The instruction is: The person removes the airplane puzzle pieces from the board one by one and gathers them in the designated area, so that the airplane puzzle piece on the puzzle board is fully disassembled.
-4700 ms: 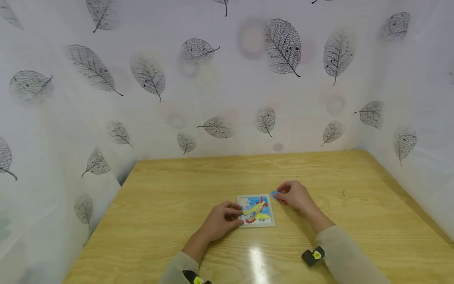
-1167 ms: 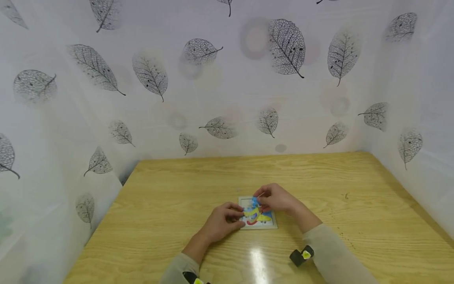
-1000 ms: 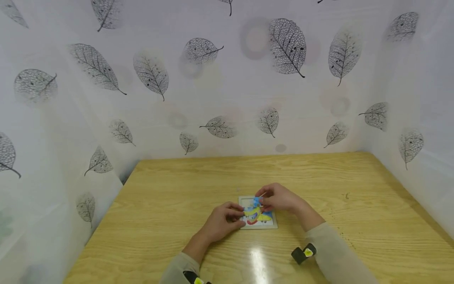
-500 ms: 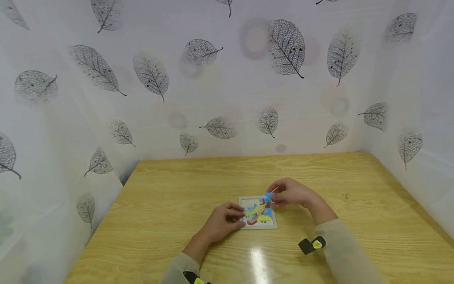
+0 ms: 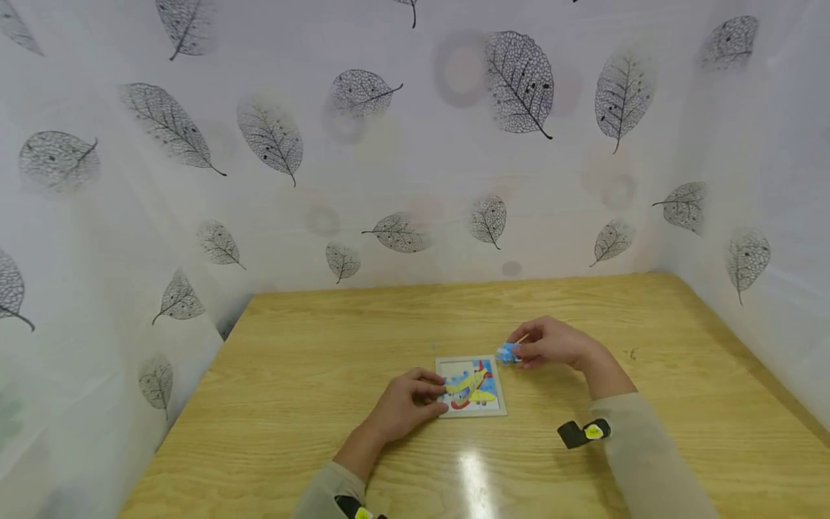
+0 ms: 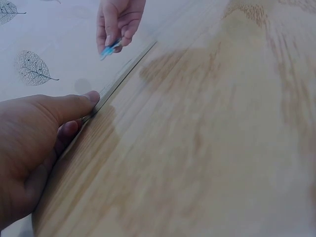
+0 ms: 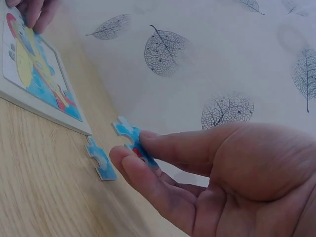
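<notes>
A framed jigsaw puzzle (image 5: 476, 398) of a yellow and red plane on blue lies flat on the table. Its upper-left part shows bare pale backing. My left hand (image 5: 405, 405) holds the frame's left edge, thumb and fingertips at the rim. Just beyond the upper-right corner, my right hand (image 5: 551, 344) pinches a blue jigsaw piece (image 7: 129, 134) between thumb and fingers. A red spot shows on that piece in the right wrist view. Another blue jigsaw piece (image 7: 102, 163) lies beside the frame corner, under the right fingertips.
The wooden table (image 5: 324, 339) extends around the puzzle. A white curtain (image 5: 415, 166) printed with grey leaves encloses its back and sides. Both forearms wear black straps, the right strap (image 5: 583, 433) hanging close over the tabletop.
The right hand moved from beside the frame to over the puzzle with a blue piece, then back right, off the upper-right corner, still pinching a piece. The left hand stayed at the left edge.
</notes>
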Motion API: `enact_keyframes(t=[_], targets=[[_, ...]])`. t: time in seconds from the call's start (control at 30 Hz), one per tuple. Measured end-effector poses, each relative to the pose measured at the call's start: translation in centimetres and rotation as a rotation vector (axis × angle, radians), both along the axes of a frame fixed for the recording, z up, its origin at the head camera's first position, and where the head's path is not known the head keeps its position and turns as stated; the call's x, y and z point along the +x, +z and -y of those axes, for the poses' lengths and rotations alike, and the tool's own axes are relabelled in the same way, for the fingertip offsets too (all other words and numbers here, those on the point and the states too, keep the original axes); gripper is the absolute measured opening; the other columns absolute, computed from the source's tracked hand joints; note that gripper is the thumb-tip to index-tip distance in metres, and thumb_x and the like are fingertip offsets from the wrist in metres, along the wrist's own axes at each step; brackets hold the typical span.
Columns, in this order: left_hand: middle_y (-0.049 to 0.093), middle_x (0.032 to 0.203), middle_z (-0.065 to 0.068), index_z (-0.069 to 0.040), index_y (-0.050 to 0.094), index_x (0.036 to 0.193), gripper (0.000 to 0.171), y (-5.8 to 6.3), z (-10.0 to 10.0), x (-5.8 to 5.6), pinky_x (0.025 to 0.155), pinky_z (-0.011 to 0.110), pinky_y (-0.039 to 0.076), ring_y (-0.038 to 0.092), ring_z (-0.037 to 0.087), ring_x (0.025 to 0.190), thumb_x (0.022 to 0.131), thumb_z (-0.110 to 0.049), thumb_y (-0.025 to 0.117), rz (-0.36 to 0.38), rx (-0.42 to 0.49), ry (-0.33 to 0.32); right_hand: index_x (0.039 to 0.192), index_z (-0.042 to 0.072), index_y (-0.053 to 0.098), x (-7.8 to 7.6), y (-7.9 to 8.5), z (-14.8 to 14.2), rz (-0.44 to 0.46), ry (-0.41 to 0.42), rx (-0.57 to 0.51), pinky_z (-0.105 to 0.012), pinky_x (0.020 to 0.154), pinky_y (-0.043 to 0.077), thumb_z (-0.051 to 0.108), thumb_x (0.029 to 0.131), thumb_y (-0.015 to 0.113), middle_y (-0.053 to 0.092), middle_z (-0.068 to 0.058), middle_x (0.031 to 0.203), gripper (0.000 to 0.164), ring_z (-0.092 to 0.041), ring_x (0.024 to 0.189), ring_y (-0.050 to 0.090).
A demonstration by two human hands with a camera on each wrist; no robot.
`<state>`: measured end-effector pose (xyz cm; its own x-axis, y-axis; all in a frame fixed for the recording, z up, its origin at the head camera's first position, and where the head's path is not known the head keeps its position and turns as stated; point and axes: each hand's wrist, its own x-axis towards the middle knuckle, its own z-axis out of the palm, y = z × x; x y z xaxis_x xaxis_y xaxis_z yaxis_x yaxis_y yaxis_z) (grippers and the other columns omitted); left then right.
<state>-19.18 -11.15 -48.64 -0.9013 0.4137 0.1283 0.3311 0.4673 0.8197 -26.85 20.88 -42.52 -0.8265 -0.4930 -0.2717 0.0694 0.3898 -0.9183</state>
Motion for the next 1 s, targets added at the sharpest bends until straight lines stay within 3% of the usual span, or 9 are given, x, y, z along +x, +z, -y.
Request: enact_keyframes(t=[0.3, 0.57, 1.0], targets=[[0.065, 0.118, 0.001, -0.007, 0.077, 0.108, 0.024, 0.1, 0.0, 0.0, 0.080, 0.019, 0.051, 0.060, 0.009, 0.098, 0.087, -0.020, 0.078, 0.017, 0.000, 0.008, 0.120, -0.015, 0.059, -0.2, 0.0, -1.6, 0.005, -0.049, 0.061, -0.035, 0.074, 0.061, 0.007, 0.095, 0.066, 0.069, -0.015, 0.095, 0.034, -0.019, 0.078, 0.070], [0.065, 0.118, -0.001, -0.008, 0.077, 0.108, 0.024, 0.2, -0.1, 0.1, 0.080, 0.019, 0.051, 0.060, 0.010, 0.099, 0.087, -0.021, 0.078, 0.032, -0.016, 0.022, 0.120, -0.014, 0.062, -0.5, -1.0, -2.8, 0.002, -0.125, 0.127, -0.029, 0.068, 0.060, 0.002, 0.093, 0.066, 0.069, -0.011, 0.089, 0.031, -0.014, 0.073, 0.069], [0.065, 0.118, -0.001, -0.007, 0.077, 0.109, 0.024, 0.2, -0.1, 0.1, 0.082, 0.019, 0.051, 0.061, 0.010, 0.100, 0.088, -0.021, 0.078, 0.030, -0.011, 0.016, 0.106, -0.014, 0.065, -0.7, -1.9, -2.9, -0.097, -0.179, 0.192, -0.028, 0.064, 0.059, 0.004, 0.086, 0.075, 0.068, -0.009, 0.083, 0.028, -0.012, 0.069, 0.067]])
